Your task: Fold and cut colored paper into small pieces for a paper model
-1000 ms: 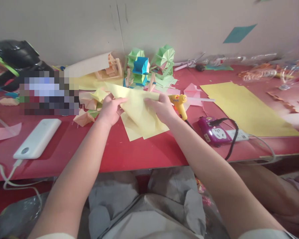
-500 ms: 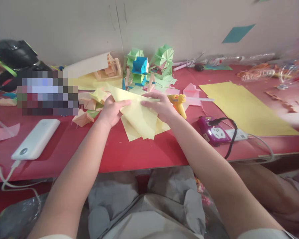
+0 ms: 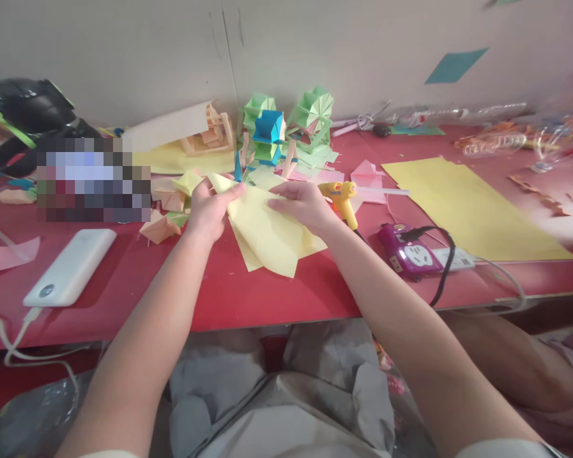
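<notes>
Between my hands is a pale yellow sheet of paper (image 3: 264, 232), bent over on itself, its lower corner hanging toward me. My left hand (image 3: 210, 207) pinches its upper left part, thumb on top and fingers behind. On the other side my right hand (image 3: 303, 205) grips the upper right edge, the thumb and fingers closed on it. Under the held sheet more pale yellow paper (image 3: 248, 262) shows on the red table (image 3: 267, 305). Just right of my right hand lies a yellow glue gun (image 3: 344, 196).
Folded green paper shapes (image 3: 315, 108) and a blue one (image 3: 269, 127) stand behind my hands. A white power bank (image 3: 71, 267) lies left, a purple power strip (image 3: 407, 249) right. Beyond it is a large yellow sheet (image 3: 477, 216). Another person's arm (image 3: 515, 362) shows at lower right.
The pale yellow paper's fold has opened out and its lower corner sits slightly lower. My left thumb has shifted slightly up and left along the sheet.
</notes>
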The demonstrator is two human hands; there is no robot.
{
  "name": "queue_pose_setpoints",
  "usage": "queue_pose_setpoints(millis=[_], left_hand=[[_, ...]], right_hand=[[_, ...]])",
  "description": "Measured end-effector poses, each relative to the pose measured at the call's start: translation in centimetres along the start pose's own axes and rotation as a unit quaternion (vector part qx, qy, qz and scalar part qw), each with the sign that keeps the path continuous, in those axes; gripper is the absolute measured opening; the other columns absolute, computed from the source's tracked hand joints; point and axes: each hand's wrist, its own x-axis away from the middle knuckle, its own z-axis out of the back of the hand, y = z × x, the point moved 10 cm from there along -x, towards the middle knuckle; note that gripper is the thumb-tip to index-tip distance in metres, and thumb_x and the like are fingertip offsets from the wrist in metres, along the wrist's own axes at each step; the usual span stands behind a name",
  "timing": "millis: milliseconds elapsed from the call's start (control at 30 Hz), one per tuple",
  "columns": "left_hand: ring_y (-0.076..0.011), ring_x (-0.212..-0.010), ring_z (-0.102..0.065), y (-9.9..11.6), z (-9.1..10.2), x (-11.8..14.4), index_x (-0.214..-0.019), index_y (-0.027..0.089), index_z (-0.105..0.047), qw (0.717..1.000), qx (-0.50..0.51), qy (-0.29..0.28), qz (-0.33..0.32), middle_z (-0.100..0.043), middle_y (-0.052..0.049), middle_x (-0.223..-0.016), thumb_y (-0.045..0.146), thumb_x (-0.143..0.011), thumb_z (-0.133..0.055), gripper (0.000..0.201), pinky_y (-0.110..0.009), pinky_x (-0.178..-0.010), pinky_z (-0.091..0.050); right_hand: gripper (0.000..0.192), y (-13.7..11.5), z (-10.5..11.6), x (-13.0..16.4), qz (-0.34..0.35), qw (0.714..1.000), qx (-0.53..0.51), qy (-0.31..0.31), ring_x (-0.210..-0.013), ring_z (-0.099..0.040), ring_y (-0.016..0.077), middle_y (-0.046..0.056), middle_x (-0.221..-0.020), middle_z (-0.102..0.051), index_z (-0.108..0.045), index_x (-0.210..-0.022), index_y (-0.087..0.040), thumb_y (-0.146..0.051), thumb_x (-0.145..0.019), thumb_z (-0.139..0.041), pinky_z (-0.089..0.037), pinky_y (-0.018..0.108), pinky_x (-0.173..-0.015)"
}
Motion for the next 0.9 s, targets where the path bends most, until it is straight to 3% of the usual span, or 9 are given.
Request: queue_pose_setpoints(millis=[200,333,467,700,900], left_hand=[[-0.0237,-0.099,-0.071,1.2,-1.0,0.2,-0.082,0.021,-0.054,0.996,0.069,-0.052,-0.006,-0.075,-0.004,-0.094,0.014,-0.068,-0.076,0.027,-0.038,-0.09,-0.056],[-0.0227,-0.102,-0.071,1.0,-0.8,0.2,-0.086,0.022,-0.059,0.989,0.134,-0.048,0.029,-0.072,-0.002,-0.084,0.01,-0.071,-0.063,0.019,-0.038,-0.096,-0.055],[-0.0247,-0.098,-0.071,1.0,-0.1,-0.2,-0.083,0.023,-0.058,0.99,0.138,-0.032,0.021,-0.064,-0.002,-0.073,0.024,-0.077,-0.064,0.008,-0.039,-0.093,-0.055],[-0.0253,-0.092,-0.068,1.4,0.4,-0.6,-0.078,0.025,-0.055,0.993,0.119,-0.02,-0.02,-0.061,-0.003,-0.071,0.048,-0.081,-0.069,0.027,-0.04,-0.088,-0.055],[-0.0231,-0.095,-0.067,1.9,0.9,-0.4,-0.075,0.025,-0.053,0.992,0.124,0.012,-0.032,-0.061,-0.003,-0.073,0.044,-0.084,-0.064,0.024,-0.04,-0.096,-0.053]], right_hand=[[0.027,0.0,0.2,0.0,-0.006,1.0,0.015,0.024,-0.078,-0.071,0.0209,0.006,-0.086,-0.076,-0.074,-0.087,-0.018,-0.04,-0.071,-0.08,-0.059,0.035,-0.069],[0.023,-0.6,-0.3,0.5,-0.006,1.0,0.023,0.01,-0.076,-0.069,0.0194,0.006,-0.085,-0.076,-0.072,-0.084,-0.019,-0.038,-0.074,-0.078,-0.058,0.033,-0.068],[0.021,-0.9,-0.6,0.6,0.004,0.998,0.065,-0.001,-0.079,-0.069,0.0194,0.006,-0.09,-0.075,-0.073,-0.086,-0.018,-0.037,-0.077,-0.074,-0.057,0.032,-0.068],[0.025,-0.8,-0.6,0.5,0.02,0.997,0.078,0.007,-0.078,-0.068,0.0197,0.005,-0.087,-0.073,-0.073,-0.084,-0.019,-0.044,-0.08,-0.071,-0.054,0.03,-0.063],[0.023,-0.4,-0.5,0.2,0.021,0.998,0.053,0.016,-0.08,-0.069,0.0202,0.004,-0.089,-0.073,-0.074,-0.088,-0.02,-0.04,-0.077,-0.073,-0.057,0.032,-0.068]])
